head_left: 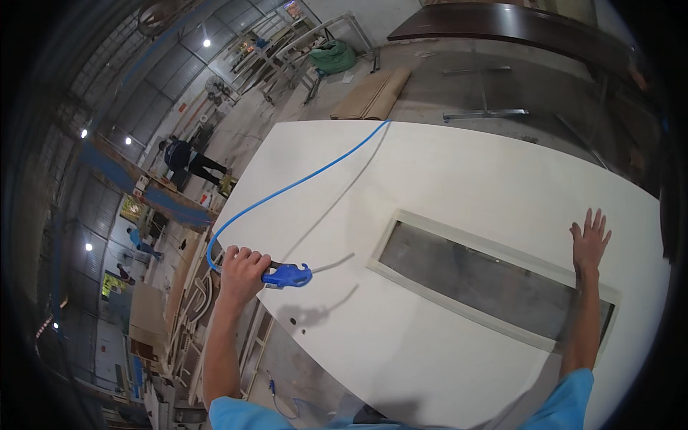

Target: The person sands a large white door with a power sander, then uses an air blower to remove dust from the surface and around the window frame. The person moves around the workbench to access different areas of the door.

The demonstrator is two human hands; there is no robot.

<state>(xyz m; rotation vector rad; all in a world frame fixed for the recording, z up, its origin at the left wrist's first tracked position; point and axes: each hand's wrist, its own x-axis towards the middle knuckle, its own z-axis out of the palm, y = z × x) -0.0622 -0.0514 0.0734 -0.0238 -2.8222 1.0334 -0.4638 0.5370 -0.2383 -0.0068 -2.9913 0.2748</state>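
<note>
My left hand (242, 271) is wrapped round the grip of a blue air blow gun (288, 276), held above the left edge of a large white door panel (315, 215). The gun's thin grey nozzle points right, over the panel. From its grip a blue air hose (294, 184) curves up and across the panel to the far edge. My right hand (589, 244) lies with fingers spread on the white surface, beyond the right end of a long rectangular framed opening (473, 276). Two or three small dark holes (292, 321) show near the panel's left edge.
Folded brown cardboard (371, 94) lies on the floor past the far edge. A dark brown panel (516, 25) rests on metal stands at the back right. Wood strips (193, 308) are piled at the left. A person (190, 158) bends over in the left background.
</note>
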